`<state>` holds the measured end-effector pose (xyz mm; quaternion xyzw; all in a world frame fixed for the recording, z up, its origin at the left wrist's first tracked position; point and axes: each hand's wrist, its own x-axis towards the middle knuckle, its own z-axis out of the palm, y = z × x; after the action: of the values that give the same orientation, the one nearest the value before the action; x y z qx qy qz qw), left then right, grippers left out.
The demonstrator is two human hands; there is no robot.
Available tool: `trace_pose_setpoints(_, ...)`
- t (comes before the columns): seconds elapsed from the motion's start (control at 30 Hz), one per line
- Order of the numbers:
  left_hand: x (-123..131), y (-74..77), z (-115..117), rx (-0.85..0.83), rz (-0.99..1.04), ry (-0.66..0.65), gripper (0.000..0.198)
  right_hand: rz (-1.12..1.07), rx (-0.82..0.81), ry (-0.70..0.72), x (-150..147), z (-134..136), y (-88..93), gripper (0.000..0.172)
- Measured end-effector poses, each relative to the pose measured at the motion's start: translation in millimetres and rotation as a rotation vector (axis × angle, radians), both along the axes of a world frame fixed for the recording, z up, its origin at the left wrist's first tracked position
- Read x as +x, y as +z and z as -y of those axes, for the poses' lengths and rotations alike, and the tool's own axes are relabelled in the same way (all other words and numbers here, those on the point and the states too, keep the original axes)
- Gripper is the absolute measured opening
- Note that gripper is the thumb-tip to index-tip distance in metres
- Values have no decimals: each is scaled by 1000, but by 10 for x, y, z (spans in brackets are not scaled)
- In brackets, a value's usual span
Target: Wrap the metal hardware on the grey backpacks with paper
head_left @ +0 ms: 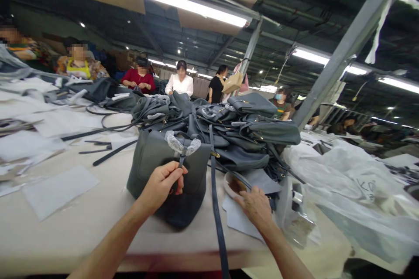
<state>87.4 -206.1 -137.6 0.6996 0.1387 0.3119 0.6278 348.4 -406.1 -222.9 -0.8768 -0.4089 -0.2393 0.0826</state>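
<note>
A grey-blue leather bag [153, 157] lies on the table in front of me, its handle wrapped in clear plastic [181, 144]. My left hand [162, 183] is closed in a pinch on a thin dark strap of that bag, just below the wrapped handle. My right hand [255, 207] rests knuckles up on grey paper sheets [237, 220] beside a tape roll [234, 183]; its fingers are hidden. A long dark strap [216, 209] runs between my hands and hangs over the table's front edge.
A heap of similar grey bags [242, 130] lies behind. Loose straps [111, 150] and paper sheets [57, 189] lie at left, crumpled clear plastic [353, 187] at right. Several people work along the far side. A slanted steel post [343, 52] rises at right.
</note>
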Motion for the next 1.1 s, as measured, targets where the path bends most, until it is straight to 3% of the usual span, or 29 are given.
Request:
trace_pose_setpoints(0.17,7,-31,-25,-22,4,-9,22,9,35,97,-106,263,-70,30)
trace_pose_setpoints(0.33,22,-25,-28,-4,2,-8,22,3,46,255,-362,526,-445,29)
trace_pose_setpoints(0.43,16,-5,-23,-2,2,-7,23,-38,127,269,-372,574,-611,29)
trace_pose_setpoints(0.6,0,16,-6,-31,30,-8,23,-281,186,314,-330,575,-552,26)
trace_pose_setpoints(0.73,-9,12,-5,-41,43,-18,24,-448,129,390,-311,666,-479,51)
trace_pose_setpoints(0.8,-13,17,-3,-38,41,-14,23,-486,123,414,-291,735,-495,55)
trace_pose_setpoints(0.97,-17,26,3,-54,49,-4,22,-398,117,509,-271,810,-615,23)
trace_pose_setpoints(1.1,-19,12,-3,-52,51,-6,23,-397,176,510,-342,760,-589,24)
